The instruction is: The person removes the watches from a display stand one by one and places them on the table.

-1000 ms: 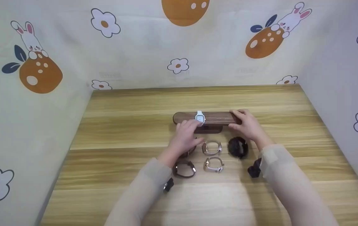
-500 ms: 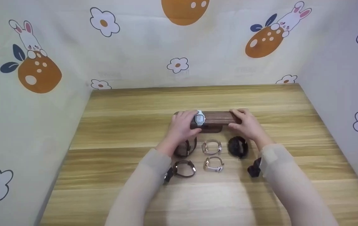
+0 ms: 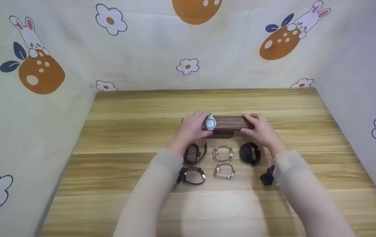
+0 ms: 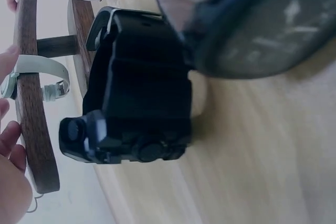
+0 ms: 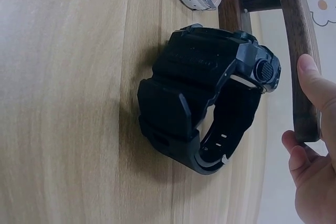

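A dark wooden watch stand with a raised bar stands near the middle of the table. Around its bar loops a pale mint watch, face up, its strap hanging under the bar in the left wrist view. My left hand grips the bar's left part, fingers over the back and thumb at the front, fingertips right at the watch's left edge. At the bar's right end my right hand holds on, thumb on one side and fingers curled at the other.
Several watches lie in front of the stand: a chunky black one, two light-strapped ones, the upper and the lower, and dark ones, the upper and the lower. Another black watch sits beside my right sleeve. Printed cloth walls the table.
My left hand has gone from the watch's face to the bar's left part, then slightly right, up to the watch's edge. The right hand has kept its hold on the bar's end.
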`<state>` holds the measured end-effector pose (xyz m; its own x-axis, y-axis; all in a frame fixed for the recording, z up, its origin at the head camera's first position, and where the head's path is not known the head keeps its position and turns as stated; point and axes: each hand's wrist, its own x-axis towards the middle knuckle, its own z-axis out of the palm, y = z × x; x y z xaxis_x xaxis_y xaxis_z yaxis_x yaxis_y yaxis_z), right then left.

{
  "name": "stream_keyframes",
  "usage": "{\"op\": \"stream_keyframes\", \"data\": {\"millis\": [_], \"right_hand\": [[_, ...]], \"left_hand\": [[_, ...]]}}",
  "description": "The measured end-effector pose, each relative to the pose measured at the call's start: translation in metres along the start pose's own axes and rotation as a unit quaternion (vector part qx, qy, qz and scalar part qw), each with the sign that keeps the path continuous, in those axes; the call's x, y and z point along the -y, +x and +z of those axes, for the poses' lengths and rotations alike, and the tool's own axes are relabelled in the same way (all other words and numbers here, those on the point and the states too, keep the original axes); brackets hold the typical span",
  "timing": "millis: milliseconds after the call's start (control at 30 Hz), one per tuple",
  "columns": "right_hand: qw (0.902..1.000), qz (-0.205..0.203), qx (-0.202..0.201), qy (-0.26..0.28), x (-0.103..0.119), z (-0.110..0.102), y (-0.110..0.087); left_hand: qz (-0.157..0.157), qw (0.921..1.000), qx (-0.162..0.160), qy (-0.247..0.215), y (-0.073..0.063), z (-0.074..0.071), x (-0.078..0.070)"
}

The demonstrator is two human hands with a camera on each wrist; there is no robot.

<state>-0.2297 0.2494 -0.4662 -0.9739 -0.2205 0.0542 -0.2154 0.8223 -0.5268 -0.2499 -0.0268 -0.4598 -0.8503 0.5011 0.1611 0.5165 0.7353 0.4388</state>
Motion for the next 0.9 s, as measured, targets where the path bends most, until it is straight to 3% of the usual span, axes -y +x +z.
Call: {"op": "stream_keyframes", "data": {"millis": [300, 533, 900], "right_hand": [[1.0, -0.004, -0.002, 0.003, -0.0007, 0.005, -0.0035], [1.0, -0.001, -0.007, 0.002, 0.0005, 0.0025, -0.0033], [0.9998, -0.009, -0.015, 0.006, -0.0007, 0.0016, -0.0023]], "left_hand": [[0.022, 0.9995, 0.024, -0.006, 0.0029, 0.0003, -0.0043], [0.043, 0.9986, 0.019, 0.026, 0.0099, 0.0005, -0.0058], [0.087, 0.9952, -0.017, 0.04, 0.0104, -0.0015, -0.0027]]}}
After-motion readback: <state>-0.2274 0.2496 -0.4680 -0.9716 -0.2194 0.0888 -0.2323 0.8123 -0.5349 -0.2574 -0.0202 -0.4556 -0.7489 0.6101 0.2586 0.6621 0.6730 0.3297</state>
